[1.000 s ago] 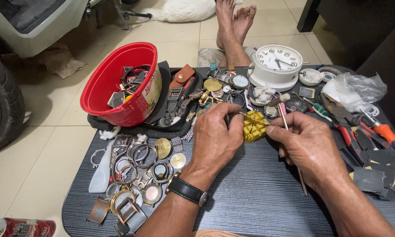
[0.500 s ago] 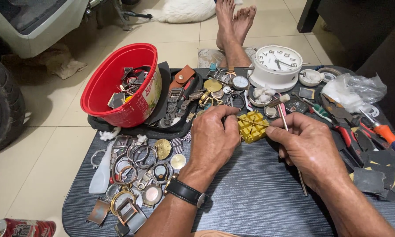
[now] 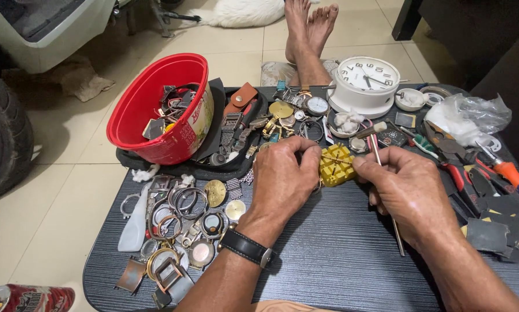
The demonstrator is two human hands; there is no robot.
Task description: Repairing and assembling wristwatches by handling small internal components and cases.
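A small yellow slotted block (image 3: 335, 164) rests on the dark table (image 3: 329, 260). My left hand (image 3: 282, 176), wearing a black wristwatch, rests knuckles-up with its fingertips against the block's left side. On the block's right, my right hand (image 3: 407, 193) pinches something thin at its edge; I cannot tell what. A small hammer (image 3: 383, 185) with a thin metal shaft runs through that fist, its head above the fingers.
A red bowl (image 3: 155, 110) of watch parts sits at the back left. Watch cases and rings (image 3: 178, 225) litter the left side. A white clock (image 3: 366, 81), pliers and screwdrivers (image 3: 479, 167) lie right. Someone's bare feet (image 3: 308, 29) rest beyond the table.
The yellow block has shifted slightly between my fingertips. Both hands stay closed in around it, almost unmoved.
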